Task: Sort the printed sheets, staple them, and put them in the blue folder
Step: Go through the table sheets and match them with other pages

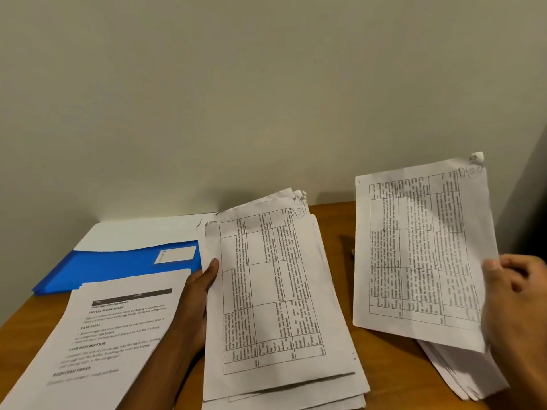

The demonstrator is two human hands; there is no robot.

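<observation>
My left hand (201,291) grips the left edge of a stack of printed table sheets (275,306), thumb on top, holding it tilted up at the centre. My right hand (518,294) pinches the right edge of a single printed table sheet (420,250) and holds it raised above another pile of sheets (461,371) on the right. The blue folder (118,267) lies open at the back left with a white label on its pocket. A text sheet with headings (112,335) lies in front of the folder.
The wooden table (384,359) meets a plain wall at the back. A small dark object (352,251) lies on the table between the two paper stacks, mostly hidden. A dark edge rises at the far right.
</observation>
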